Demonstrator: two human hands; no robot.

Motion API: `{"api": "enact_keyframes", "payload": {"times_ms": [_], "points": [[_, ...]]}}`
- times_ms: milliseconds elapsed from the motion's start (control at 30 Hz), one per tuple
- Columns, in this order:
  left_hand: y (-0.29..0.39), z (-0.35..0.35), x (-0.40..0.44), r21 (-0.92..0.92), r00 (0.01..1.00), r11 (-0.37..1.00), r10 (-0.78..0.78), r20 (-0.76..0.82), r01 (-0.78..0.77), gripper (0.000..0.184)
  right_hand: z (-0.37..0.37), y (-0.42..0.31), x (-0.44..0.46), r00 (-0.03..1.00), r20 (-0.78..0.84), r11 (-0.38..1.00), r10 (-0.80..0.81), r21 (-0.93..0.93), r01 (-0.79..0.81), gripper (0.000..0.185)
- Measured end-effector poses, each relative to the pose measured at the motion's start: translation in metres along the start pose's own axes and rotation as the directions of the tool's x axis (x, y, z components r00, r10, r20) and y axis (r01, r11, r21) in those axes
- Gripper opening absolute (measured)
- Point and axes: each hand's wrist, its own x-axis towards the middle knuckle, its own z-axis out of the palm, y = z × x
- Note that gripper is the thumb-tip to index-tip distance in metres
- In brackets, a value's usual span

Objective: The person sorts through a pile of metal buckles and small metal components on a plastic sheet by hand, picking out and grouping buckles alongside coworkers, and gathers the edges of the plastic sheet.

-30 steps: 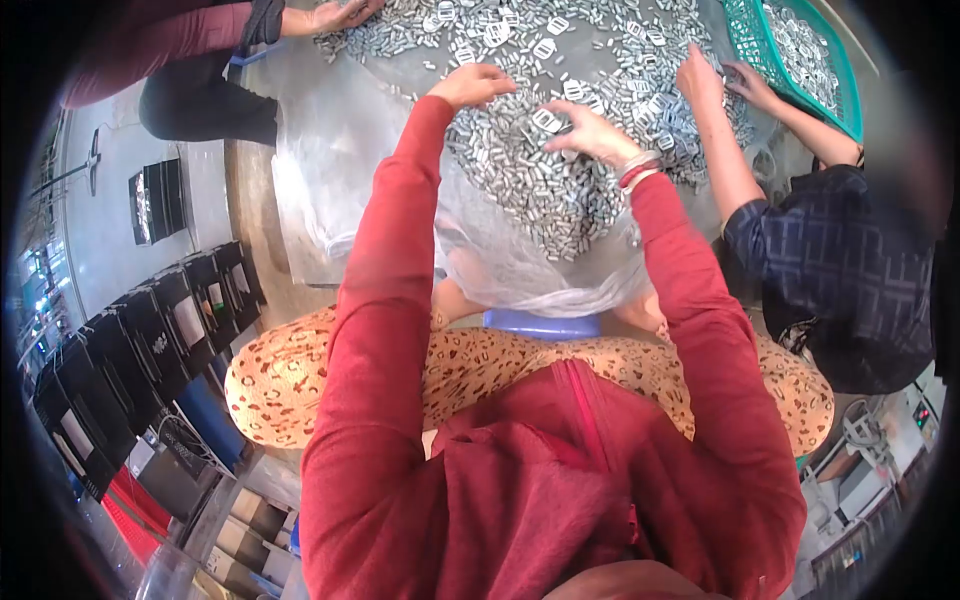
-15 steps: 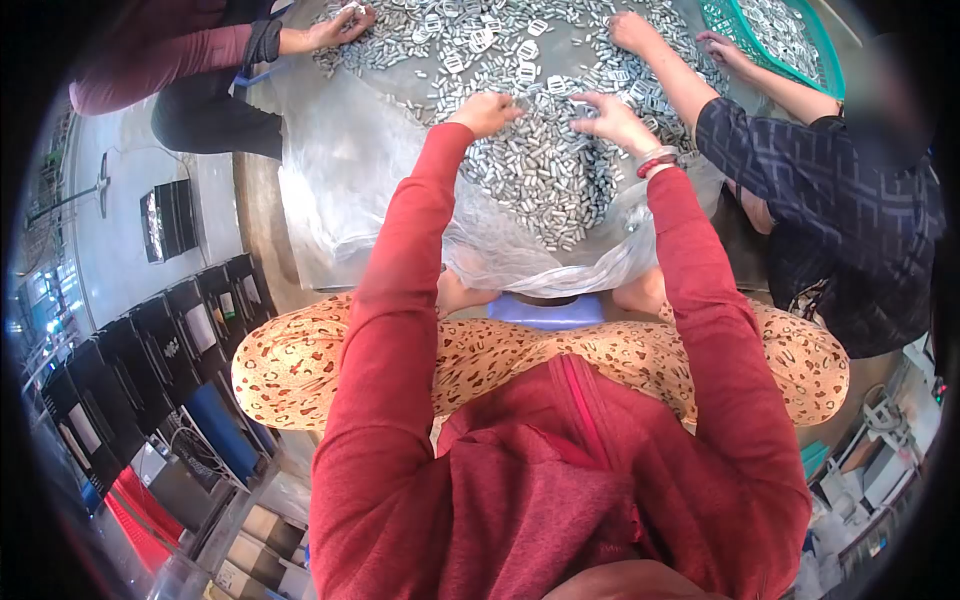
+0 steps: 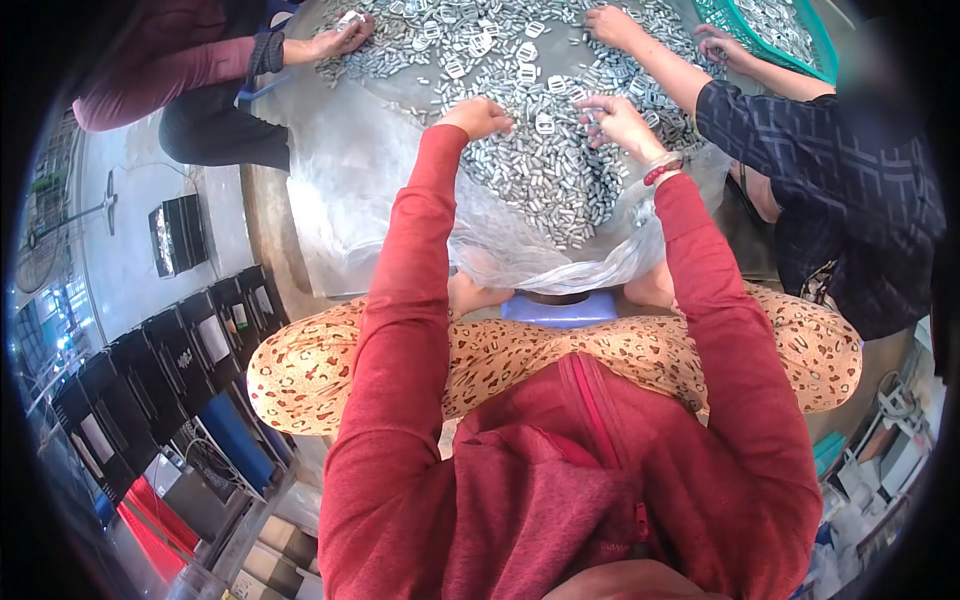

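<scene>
1. The small metal pieces [image 3: 548, 190] lie loose in a broad heap between and in front of the two hands, running to the upper edge of the view; flat slotted pieces [image 3: 544, 125] are scattered over and among them.
2. The left hand [image 3: 484, 118] is at the left side of the heap, its fingers bent inward. I cannot tell whether this grip pinches a piece or is merely curled.
3. The right hand [image 3: 618, 127] is over the heap's right side, its grip spread, thumb and forefinger apart and pointing towards the slotted pieces. No piece shows clearly between them.
4. As to progress, one portion looks gathered: many slotted pieces fill the green basket [image 3: 823, 52] at the upper right.
5. Much appears left: slotted pieces remain mixed through the heap, several plainly visible on top near the right hand and farther up. Any buried ones cannot be counted, so I judge the work well short of finished.
6. Around the heap, a co-worker's hand [image 3: 345, 38] at the upper left holds a pale piece. On the right, another co-worker's hand [image 3: 612, 28] is at the heap, and that person's other hand [image 3: 727, 47] is just beside the basket.
7. A clear plastic sheet [image 3: 345, 190] spreads beneath the heap, bunched along the edge nearest the wearer.
</scene>
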Motion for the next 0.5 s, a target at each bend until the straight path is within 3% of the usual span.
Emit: {"api": "enact_keyframes", "payload": {"times_ms": [33, 67, 133, 167, 200, 300, 333, 367, 400, 433, 467, 500], "points": [[0.001, 0.0, 0.002, 0.027, 0.996, 0.999, -0.037, -0.081, 0.039, 0.042, 0.001, -0.001, -0.004, 0.998, -0.001, 0.917, -0.064, -0.395, 0.058, 0.033], [0.005, 0.002, 0.006, 0.036, 0.985, 0.999, -0.026, -0.17, 0.033, 0.044, 0.005, 0.004, -0.007, 0.972, 0.003, 0.791, -0.236, -0.58, 0.194, 0.039], [0.016, 0.008, 0.018, 0.053, 0.937, 0.998, -0.008, -0.35, 0.028, 0.049, 0.019, 0.022, -0.007, 0.971, 0.067, 0.734, -0.229, -0.643, 0.218, 0.046], [0.022, 0.011, 0.027, -0.003, 0.941, 0.994, -0.108, -0.32, 0.113, 0.057, 0.032, 0.032, -0.01, 0.903, 0.043, 0.619, -0.427, -0.715, 0.326, 0.047], [0.023, 0.019, 0.04, 0.019, 0.937, 0.992, -0.114, -0.331, 0.127, 0.057, 0.038, 0.039, -0.012, 0.93, -0.028, 0.668, -0.368, -0.704, 0.243, 0.042], [0.032, 0.038, 0.06, 0.075, 0.94, 0.989, -0.097, -0.327, 0.129, 0.05, 0.043, 0.031, -0.017, 0.94, 0.032, 0.686, -0.341, -0.674, 0.272, 0.032], [0.033, 0.039, 0.066, 0.09, 0.962, 0.992, -0.063, -0.268, 0.09, 0.047, 0.038, 0.042, -0.012, 0.862, 0.099, 0.594, -0.498, -0.685, 0.422, 0.033], [0.031, 0.04, 0.073, 0.102, 0.978, 0.994, -0.026, -0.205, 0.048, 0.045, 0.035, 0.018, -0.022, 0.969, 0.036, 0.81, -0.244, -0.542, 0.225, 0.038], [0.028, 0.043, 0.08, 0.112, 0.99, 0.994, 0.009, -0.139, 0.007, 0.042, 0.033, -0.004, -0.033, 0.999, 0.027, 0.931, 0.035, -0.364, -0.023, 0.042], [0.026, 0.045, 0.084, 0.157, 0.983, 0.987, 0.05, -0.177, -0.022, 0.03, 0.026, 0.005, -0.029, 0.999, 0.041, 0.99, -0.001, -0.14, 0.007, 0.047], [0.027, 0.039, 0.08, 0.086, 0.985, 0.996, 0.04, -0.166, -0.026, 0.028, 0.017, 0.012, -0.024, 0.998, 0.049, 0.995, -0.042, 0.093, 0.037, 0.051], [0.026, 0.028, 0.075, 0.016, 0.987, 1.0, 0.026, -0.156, -0.024, 0.026, 0.006, 0.016, -0.019, 0.998, 0.063, 0.985, 0.001, 0.174, -0.012, 0.054]]}}
